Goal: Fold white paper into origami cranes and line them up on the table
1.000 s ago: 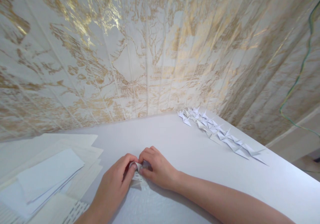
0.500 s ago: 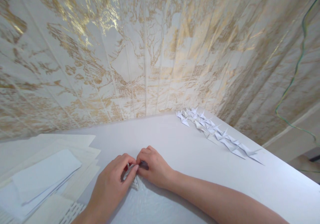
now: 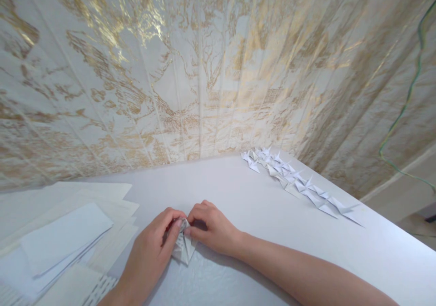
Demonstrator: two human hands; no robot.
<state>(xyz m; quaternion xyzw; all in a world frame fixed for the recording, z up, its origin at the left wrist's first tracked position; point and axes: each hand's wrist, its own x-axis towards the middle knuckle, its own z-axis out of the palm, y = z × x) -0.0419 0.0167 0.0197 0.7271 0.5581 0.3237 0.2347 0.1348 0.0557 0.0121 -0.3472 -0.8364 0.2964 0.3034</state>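
Note:
A small folded piece of paper (image 3: 185, 250) with printed marks is held between both hands, low in the middle of the view. My left hand (image 3: 155, 242) pinches its left side and upper edge between thumb and fingers. On its upper right, my right hand (image 3: 211, 228) grips the paper with thumb and bent fingers. The paper's lower end comes to a point toward me. Its top is partly hidden behind the fingertips.
Several folded paper cranes (image 3: 286, 178) stand in rows along the table's right edge. Loose sheets (image 3: 119, 210) are spread at the left, with white papers (image 3: 68, 235) on top. A gold-patterned wall covering (image 3: 177, 78) rises behind the white table (image 3: 211, 174). A green cord (image 3: 408, 97) hangs at the right.
The folded paper has turned and spread, so more of its printed face and pointed lower end shows. Both hands have stayed nearly in place; the view has shifted slightly.

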